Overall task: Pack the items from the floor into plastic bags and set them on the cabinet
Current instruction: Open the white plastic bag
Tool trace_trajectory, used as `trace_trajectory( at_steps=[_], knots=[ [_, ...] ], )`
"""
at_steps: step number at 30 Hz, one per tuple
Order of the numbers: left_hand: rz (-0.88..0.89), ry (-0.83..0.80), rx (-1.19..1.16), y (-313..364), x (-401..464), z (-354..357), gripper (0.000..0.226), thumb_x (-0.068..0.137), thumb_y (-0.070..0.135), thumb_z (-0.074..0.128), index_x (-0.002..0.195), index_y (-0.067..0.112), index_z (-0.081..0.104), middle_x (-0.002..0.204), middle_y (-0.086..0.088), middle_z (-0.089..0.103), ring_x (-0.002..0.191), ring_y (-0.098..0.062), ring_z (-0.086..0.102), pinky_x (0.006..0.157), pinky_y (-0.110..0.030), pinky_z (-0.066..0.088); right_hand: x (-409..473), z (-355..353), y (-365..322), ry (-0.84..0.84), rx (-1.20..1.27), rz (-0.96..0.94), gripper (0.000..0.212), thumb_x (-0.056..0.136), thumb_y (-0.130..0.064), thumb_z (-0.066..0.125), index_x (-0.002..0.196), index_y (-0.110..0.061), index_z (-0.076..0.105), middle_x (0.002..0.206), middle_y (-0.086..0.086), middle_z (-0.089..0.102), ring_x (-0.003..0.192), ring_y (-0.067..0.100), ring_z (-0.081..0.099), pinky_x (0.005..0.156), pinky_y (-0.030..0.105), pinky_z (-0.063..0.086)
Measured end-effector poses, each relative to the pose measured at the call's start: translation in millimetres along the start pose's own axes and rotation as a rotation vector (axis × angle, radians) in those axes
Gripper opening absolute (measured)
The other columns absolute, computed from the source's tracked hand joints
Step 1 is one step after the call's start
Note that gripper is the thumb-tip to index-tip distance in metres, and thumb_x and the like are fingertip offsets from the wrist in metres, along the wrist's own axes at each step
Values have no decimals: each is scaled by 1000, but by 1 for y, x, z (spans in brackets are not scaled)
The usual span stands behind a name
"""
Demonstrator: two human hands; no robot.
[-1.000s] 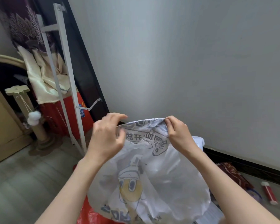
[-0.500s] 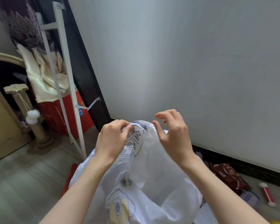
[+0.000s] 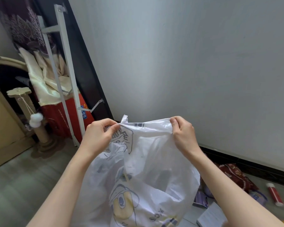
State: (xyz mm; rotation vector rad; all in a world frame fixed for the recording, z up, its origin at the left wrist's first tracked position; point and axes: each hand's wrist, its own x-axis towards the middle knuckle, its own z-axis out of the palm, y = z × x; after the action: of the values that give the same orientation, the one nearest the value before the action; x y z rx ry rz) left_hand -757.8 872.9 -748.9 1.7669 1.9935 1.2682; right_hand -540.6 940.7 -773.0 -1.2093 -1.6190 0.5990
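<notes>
A white plastic bag point(image 3: 151, 169) printed with a yellow cartoon face and grey lettering hangs in front of me. My left hand point(image 3: 98, 136) pinches the bag's top edge on the left. My right hand point(image 3: 184, 133) pinches the same edge on the right, and the plastic is stretched between them. On the floor at the lower right lie a dark red patterned packet point(image 3: 234, 176), a red tube with a white cap point(image 3: 275, 194), a small dark purple packet point(image 3: 201, 199) and a pale booklet point(image 3: 211, 217). What the bag holds is hidden.
A grey wall point(image 3: 187, 63) stands close ahead with a black skirting board point(image 3: 246, 163). A white metal frame point(image 3: 67, 76) leans at the left before a red bag point(image 3: 62, 117), draped cloth and a cardboard scratching post point(image 3: 31, 115). Bare grey floor point(image 3: 23, 177) lies at the left.
My hands have moved apart along the bag's top edge. The right hand, open half a second ago, now pinches the plastic and stretches it wide.
</notes>
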Motion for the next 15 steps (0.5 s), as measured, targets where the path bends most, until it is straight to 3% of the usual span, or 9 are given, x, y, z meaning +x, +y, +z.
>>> trace_trajectory(
  at_steps=[3,5,9,11,15],
  knots=[
    [38,48,31,-2,-3,10,12,90,20,54,91,26,64,92,8,64,91,-13,62,82,-32,50,2,4,-1,-56,68,25,41,97,-13,38,57,-18,30,55,-5,29,50,8,28,51,24,23],
    [115,31,-7,5,-8,17,22,88,38,49,106,29,58,104,9,62,96,-10,60,87,-35,49,4,4,-2,-75,99,34,41,97,-13,38,57,-18,28,56,-6,27,52,9,25,51,24,22],
    [487,109,393,20,-16,37,63,76,69,45,117,23,57,105,5,64,106,-19,55,98,-49,37,0,11,-10,-172,151,-1,41,96,-12,40,57,-19,30,55,-6,28,48,4,26,49,22,23],
    [551,68,370,23,-19,47,57,77,65,48,116,24,56,102,3,64,99,-21,59,89,-47,44,0,13,-13,-224,229,32,37,96,-13,40,60,-14,36,56,-5,28,46,4,25,47,20,22],
    [522,-57,76,22,-20,55,24,86,39,46,105,27,54,89,1,62,73,-20,62,58,-38,52,3,9,-10,-341,366,197,37,95,-21,46,63,-4,46,56,2,35,50,13,31,48,27,27]
  ],
)
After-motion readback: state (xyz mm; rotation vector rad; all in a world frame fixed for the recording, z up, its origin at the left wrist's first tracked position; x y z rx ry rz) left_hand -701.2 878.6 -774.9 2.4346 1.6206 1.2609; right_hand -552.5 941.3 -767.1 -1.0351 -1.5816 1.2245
